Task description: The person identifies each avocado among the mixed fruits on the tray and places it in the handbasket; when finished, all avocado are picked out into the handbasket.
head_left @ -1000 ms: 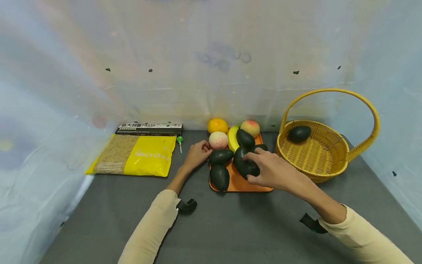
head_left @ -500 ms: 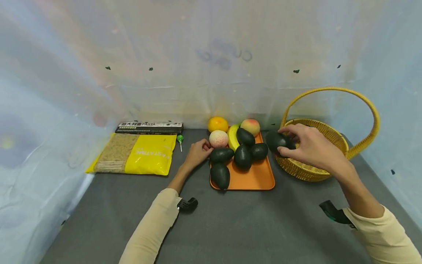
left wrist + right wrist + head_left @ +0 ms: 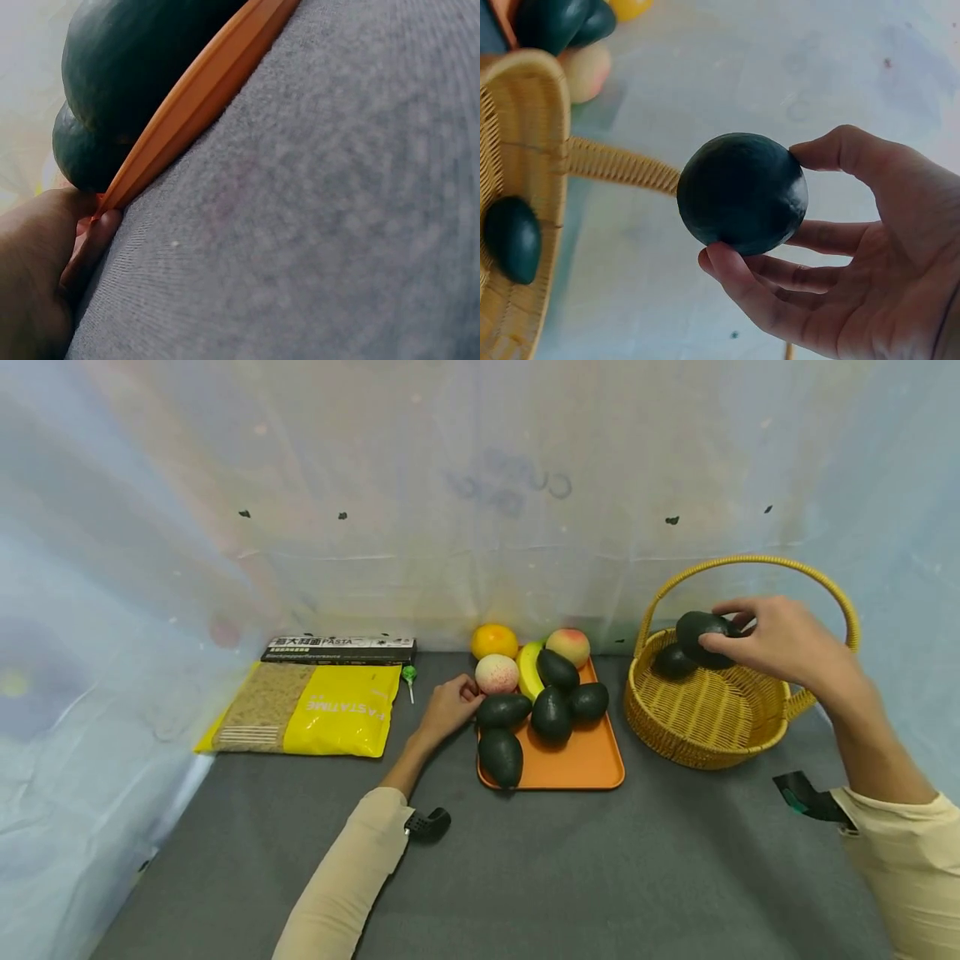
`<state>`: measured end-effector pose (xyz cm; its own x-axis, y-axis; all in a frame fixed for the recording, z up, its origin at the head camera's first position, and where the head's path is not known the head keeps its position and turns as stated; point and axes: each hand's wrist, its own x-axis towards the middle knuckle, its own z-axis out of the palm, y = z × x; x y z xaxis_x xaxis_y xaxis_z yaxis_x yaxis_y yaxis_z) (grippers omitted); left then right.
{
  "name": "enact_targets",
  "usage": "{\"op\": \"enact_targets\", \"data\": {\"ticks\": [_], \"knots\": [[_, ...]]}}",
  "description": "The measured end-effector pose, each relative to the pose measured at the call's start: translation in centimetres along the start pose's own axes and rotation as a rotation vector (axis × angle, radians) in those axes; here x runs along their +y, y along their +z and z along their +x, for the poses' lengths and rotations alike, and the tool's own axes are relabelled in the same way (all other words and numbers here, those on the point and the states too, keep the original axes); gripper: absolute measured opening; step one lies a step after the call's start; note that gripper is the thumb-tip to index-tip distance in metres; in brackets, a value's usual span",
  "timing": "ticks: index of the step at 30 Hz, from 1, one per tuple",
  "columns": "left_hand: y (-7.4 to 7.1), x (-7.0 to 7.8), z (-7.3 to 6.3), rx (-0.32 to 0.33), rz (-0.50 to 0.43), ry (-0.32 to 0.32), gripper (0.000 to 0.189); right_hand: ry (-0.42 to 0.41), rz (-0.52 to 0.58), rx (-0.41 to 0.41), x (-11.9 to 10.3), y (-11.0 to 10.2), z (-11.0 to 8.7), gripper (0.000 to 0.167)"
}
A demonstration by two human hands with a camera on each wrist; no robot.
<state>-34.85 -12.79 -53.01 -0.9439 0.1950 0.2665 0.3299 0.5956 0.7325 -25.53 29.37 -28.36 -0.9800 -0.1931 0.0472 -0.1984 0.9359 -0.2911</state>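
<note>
In the head view my right hand (image 3: pixel 791 643) holds a dark green avocado (image 3: pixel 697 633) over the yellow wicker basket (image 3: pixel 701 750); the right wrist view shows thumb and fingertips pinching this avocado (image 3: pixel 739 195). Another avocado (image 3: pixel 672 665) lies inside the basket at its left. My left hand (image 3: pixel 447 710) is at the left edge of an orange tray (image 3: pixel 577 772). Up close in the left wrist view, thumb and finger pinch the rim of the tray (image 3: pixel 195 97). Several avocados (image 3: pixel 552 717) lie on the tray, with a banana (image 3: pixel 529 668) behind them.
A pale speckled round fruit (image 3: pixel 497 675), an orange (image 3: pixel 494 642) and a peach (image 3: pixel 568 647) sit at the tray's back. Left of it are a yellow pasta bag (image 3: pixel 330 710), a black pasta box (image 3: pixel 341 649) and a green lollipop (image 3: pixel 409 675). The basket's tall handle (image 3: pixel 750 560) arches overhead.
My right hand has lifted an avocado off the tray and carried it rightward, over the basket. The left hand has stayed at the tray's edge.
</note>
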Motion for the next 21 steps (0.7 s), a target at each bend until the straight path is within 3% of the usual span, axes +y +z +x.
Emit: {"op": "enact_targets", "data": {"ticks": [12, 18, 21], "knots": [[0.3, -0.2, -0.1, -0.001, -0.004, -0.012, 0.02, 0.102, 0.003, -0.124, 3.5, 0.4, 3.0, 0.073], [0.4, -0.1, -0.2, -0.015, -0.006, -0.004, 0.021, 0.108, -0.033, -0.141, 4.9, 1.2, 4.4, 0.064], [0.3, 0.0, -0.1, -0.006, -0.007, -0.002, 0.02, 0.109, -0.062, -0.156, 5.4, 1.8, 5.1, 0.051]]}}
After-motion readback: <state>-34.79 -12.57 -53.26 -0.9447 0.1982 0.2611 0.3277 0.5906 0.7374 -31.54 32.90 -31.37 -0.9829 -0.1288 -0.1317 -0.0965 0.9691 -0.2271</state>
